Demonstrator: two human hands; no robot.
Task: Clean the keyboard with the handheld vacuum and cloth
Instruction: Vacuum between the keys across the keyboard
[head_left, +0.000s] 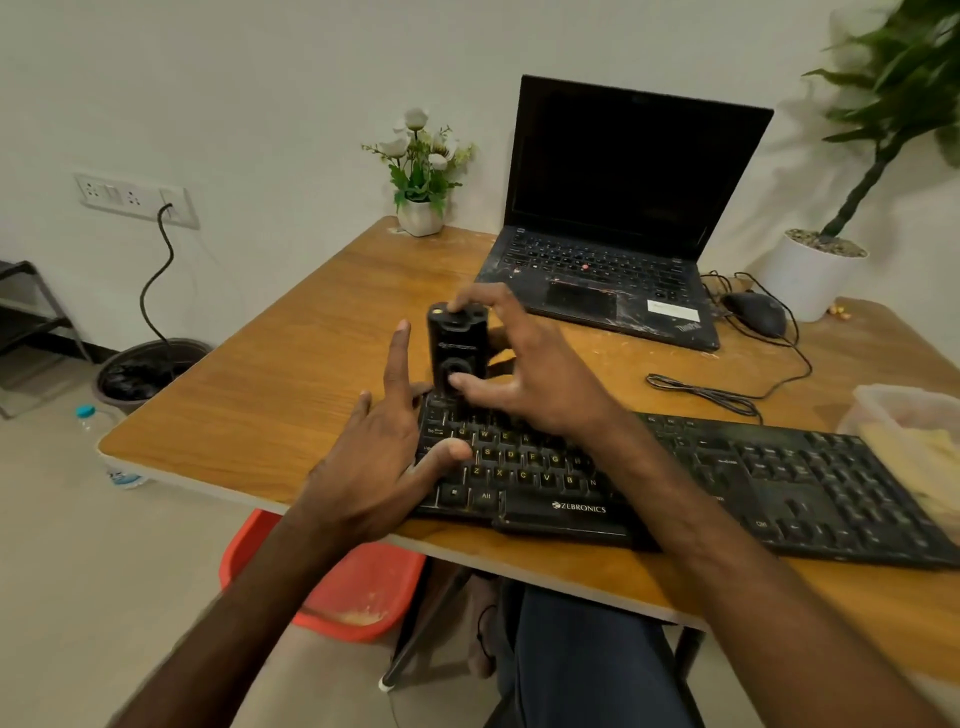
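Right hand (524, 379) around handheld vacuum (457, 340)

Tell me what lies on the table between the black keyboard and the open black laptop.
Head view: the small black handheld vacuum, held by the right hand, and a bundled black cable; otherwise bare wooden tabletop.

Left hand (384, 457) & right hand (524, 374) bare; dk-blue trousers (582, 660).
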